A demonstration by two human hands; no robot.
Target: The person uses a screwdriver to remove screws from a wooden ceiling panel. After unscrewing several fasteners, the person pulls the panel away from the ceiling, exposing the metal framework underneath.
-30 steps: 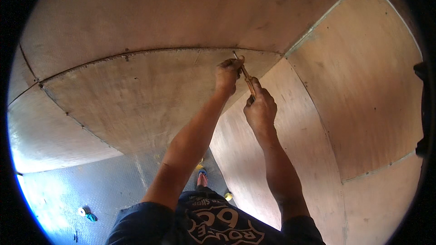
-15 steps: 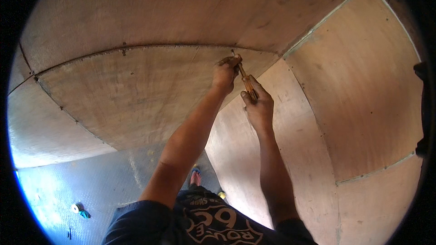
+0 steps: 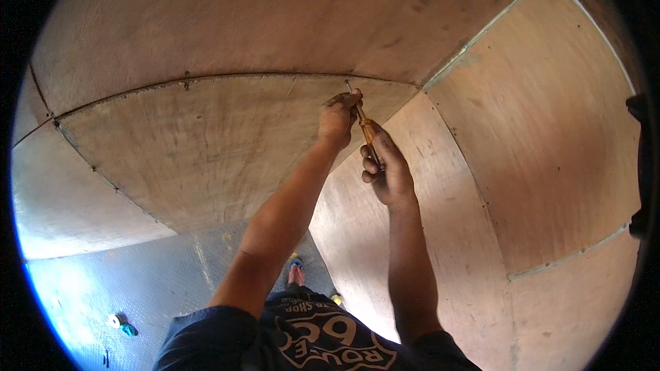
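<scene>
A screwdriver (image 3: 367, 132) with an amber handle slants up toward the upper edge of a plywood panel (image 3: 227, 124). Its handle lies in my right hand (image 3: 392, 172), the fingers curled loosely around it. My left hand (image 3: 337, 117) pinches the shaft close to the tip, its knuckles near the panel. At the tip, a small dark screw (image 3: 348, 83) sits just below the dark seam between the panels. Whether the tip rests in the screw head is too small to tell.
Further plywood panels (image 3: 550, 137) with screwed, pale-filled seams rise on the right, and a brown panel (image 3: 261, 14) spans above. On the textured grey floor (image 3: 179, 268) at lower left lie a white roll (image 3: 115, 319) and a blue-green item (image 3: 128, 330).
My right hand has shifted slightly down, and its fingers have changed their hold on the handle. The left hand still pinches the shaft; the view has tilted a little.
</scene>
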